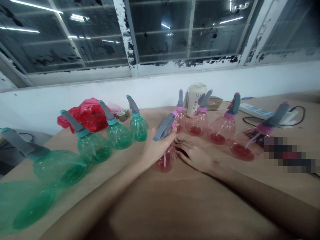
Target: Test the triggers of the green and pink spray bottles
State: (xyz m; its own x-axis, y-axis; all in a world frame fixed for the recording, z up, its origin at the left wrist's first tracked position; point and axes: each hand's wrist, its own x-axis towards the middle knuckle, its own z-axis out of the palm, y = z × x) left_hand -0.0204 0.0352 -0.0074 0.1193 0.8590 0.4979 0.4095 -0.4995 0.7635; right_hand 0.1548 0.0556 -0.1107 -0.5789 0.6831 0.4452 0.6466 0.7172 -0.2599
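Centrally placed pink spray bottle [163, 164]: between the green spray bottles [119, 137] and other pink ones [222, 130]
Left hand [156, 145]: closed around its upper part
Right hand [193, 156]: open, fingers extended just beside it
White canister [193, 100]: apparently lettered "IAN", smaller characters unreadable

Dim, cool light; white streaks [231, 20] glare in the dark window glass [160, 40] beyond the left grip [154, 146]. Soft shadow browns the counter [162, 193] nearer than the grip. Slight blur throughout; far left, a green bottle [25, 206] looks stretched; far right, a patch [290, 155] is pixelated.
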